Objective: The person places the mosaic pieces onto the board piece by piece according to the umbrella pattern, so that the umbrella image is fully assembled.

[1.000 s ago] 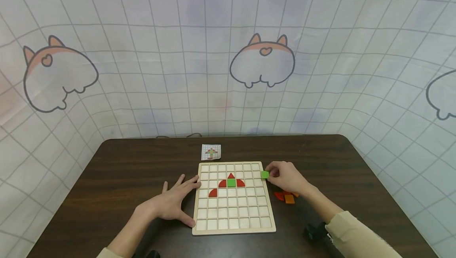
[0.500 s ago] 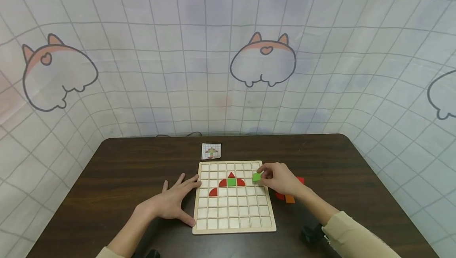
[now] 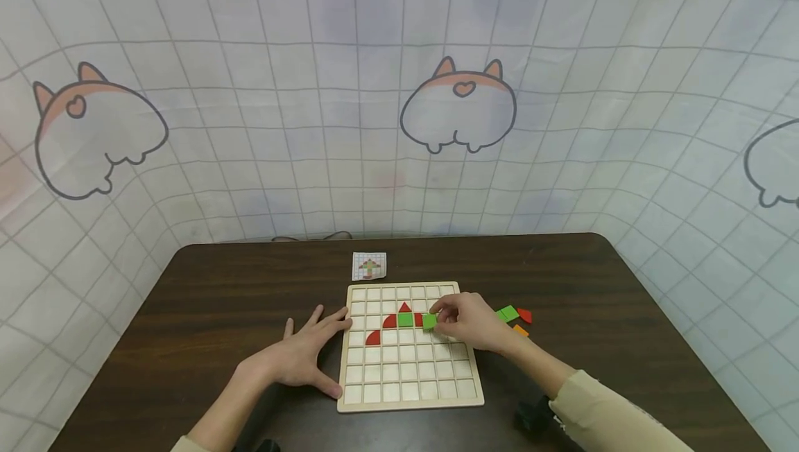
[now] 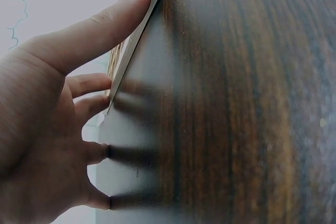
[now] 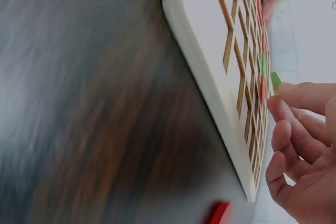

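A pale wooden grid board lies on the dark table. My left hand is spread along its left edge, thumb and fingertips touching the rim, as the left wrist view also shows. Between thumb and fingers, my right hand pinches a green square tile over the right part of the grid. In the cells lie a green square, a red triangle above it, and red quarter-circle tiles. One red tile is partly covered by the held tile. The right wrist view shows the held green tile tilted above the board.
Behind the board lies a small paper card with a printed pattern. Loose green tiles, a red tile and an orange tile lie right of the board, partly behind my right forearm. A black object is near the right sleeve.
My right hand has carried the green square tile leftward from the board's right edge to over the grid. Loose green tiles have come into view behind the forearm. The left hand stays put.
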Tool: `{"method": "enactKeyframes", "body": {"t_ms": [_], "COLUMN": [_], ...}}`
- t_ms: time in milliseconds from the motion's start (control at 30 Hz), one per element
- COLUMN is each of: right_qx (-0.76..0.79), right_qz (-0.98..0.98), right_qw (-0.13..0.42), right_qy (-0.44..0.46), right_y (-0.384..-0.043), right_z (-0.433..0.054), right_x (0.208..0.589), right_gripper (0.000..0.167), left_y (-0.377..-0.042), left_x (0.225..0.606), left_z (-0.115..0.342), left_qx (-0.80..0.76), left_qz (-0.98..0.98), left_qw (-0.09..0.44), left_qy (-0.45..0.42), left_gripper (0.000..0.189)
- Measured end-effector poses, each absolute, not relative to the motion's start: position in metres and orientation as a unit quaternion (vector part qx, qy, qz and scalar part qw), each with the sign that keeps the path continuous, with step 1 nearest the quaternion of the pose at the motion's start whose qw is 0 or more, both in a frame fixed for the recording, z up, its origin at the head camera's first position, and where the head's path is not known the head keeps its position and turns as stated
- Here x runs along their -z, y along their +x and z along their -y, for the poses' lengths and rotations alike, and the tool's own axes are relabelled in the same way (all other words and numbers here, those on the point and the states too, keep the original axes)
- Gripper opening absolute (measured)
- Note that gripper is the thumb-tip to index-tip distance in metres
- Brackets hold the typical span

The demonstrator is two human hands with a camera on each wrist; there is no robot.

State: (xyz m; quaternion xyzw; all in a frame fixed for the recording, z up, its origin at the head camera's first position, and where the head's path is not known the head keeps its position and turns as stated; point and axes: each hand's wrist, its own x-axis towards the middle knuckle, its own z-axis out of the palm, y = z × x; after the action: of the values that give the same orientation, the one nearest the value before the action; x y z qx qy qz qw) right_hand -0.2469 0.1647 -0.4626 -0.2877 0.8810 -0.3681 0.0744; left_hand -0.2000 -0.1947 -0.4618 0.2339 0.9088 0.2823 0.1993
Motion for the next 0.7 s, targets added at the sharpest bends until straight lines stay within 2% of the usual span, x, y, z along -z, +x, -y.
{"method": "enactKeyframes", "body": {"t_ms": [333,700], "right_qx": [0.387,0.383], "right_qz": [-0.857,-0.865], "right_qw": [0.092,0.097], "right_qy": [-0.328,-0.31], "right_y": [-0.238,-0.239], "right_z": [-0.126,-0.107], "right_x": [0.469,0.477], "right_gripper": [0.02,0.018], "left_y": [-0.197,-0.202], "left_x": [0.463,0.466], "left_z": [0.195,0.194], "left_qx": [-0.285,-0.284], "left_qz": [-0.909,-0.911], "left_qw": [0.198,0.19], "left_qy": [0.231,0.23], "left_gripper": [0.11,0.111]}}
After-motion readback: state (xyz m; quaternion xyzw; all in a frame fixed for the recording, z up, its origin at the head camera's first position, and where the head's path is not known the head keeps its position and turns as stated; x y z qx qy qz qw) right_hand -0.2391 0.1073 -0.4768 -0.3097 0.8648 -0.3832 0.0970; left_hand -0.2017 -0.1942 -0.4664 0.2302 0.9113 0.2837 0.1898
